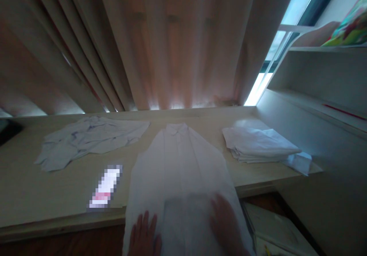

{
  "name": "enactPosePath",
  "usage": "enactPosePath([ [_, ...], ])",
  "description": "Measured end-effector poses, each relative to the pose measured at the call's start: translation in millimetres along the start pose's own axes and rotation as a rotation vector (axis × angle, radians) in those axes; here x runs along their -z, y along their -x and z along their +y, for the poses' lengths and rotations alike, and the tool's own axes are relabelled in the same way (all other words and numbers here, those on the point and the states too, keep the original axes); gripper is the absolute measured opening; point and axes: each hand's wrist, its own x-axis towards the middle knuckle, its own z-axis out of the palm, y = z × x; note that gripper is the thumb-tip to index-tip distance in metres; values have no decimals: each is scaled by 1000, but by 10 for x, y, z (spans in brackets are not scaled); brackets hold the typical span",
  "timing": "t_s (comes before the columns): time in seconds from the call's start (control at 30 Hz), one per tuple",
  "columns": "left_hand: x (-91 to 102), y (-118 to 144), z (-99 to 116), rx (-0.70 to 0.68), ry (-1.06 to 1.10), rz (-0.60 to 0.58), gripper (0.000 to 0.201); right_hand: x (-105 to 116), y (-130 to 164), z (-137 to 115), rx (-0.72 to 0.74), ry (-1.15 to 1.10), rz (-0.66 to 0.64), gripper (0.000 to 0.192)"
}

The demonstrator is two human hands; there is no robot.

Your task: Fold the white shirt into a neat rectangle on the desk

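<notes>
Head view, the only one: much of it is soft and dim. Both hands sit at the bottom edge, cut off at the wrist by the frame. From where I stand the left hand [144, 235] lies flat on the lower left of the white collared shirt [179, 172], fingers straight and slightly apart. The right hand [226, 221] is blurred and seems partly veiled by thin cloth; it looks laid flat on the lower right of the shirt, but whether it is pinching fabric I cannot tell. The shirt's hem hangs over the near edge and runs out of the picture. A small flat object [105, 187] just left of the shirt is pixelated, so it cannot be made out.

That shirt lies spread on the pale wooden tabletop [43, 194], in the middle, its long axis running from the person toward the curtain, collar pointing away at the far end.

Left of it, apart, a crumpled pale blue shirt [88, 139] lies loose. To the right, a stack of folded white garments [258, 145] rests near the table's end. Behind hangs a heavy beige pleated curtain [172, 45], daylight leaking under it and through a window strip [286, 26]. White shelves [321, 76] stand on the right.
</notes>
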Motion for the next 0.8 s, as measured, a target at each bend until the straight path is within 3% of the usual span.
enactPosePath([
  [0.33,-6,-22,-22,5,-62,-33,47,28,9,-13,-26,-40,-14,59],
  [0.47,-32,-235,-72,-12,-53,-19,49,38,-69,-36,-37,-66,-14,63],
  [0.63,-99,-575,3,-108,-25,-7,50,64,-383,-87,-14,-48,52,63],
  [0.8,-141,-657,145,-143,-18,13,52,14,-506,-147,17,-12,20,66],
])
